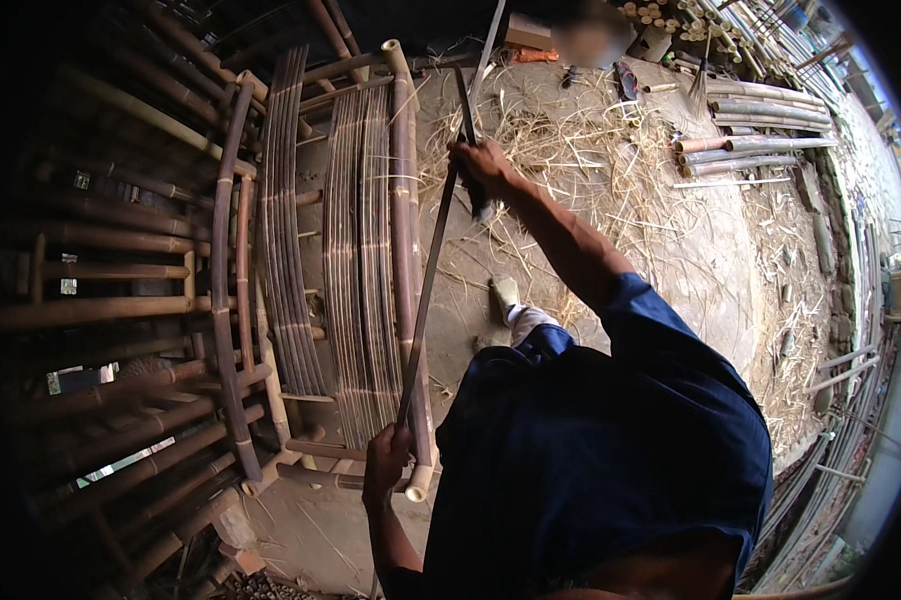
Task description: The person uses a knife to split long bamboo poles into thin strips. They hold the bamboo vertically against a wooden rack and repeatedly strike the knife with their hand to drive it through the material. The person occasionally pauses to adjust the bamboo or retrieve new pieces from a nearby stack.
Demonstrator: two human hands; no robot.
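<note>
Over the bamboo frame (271,230), a long dark strip (433,260) runs steeply from the left hand (386,462) near the body up to the right hand (483,165) farther out. Both hands have fingers clenched round it; the right also seems to grip a blade (479,205) against it, though I cannot tell exactly. Its long axis leans slightly rightward, far end pointing away toward the straw (591,150). Working it well likely means keeping the strip taut and the blade aligned with the grain.

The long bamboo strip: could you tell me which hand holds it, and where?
Both do. The left hand grips the bamboo strip at its near end; the right hand grips it farther up, with a blade.
</note>
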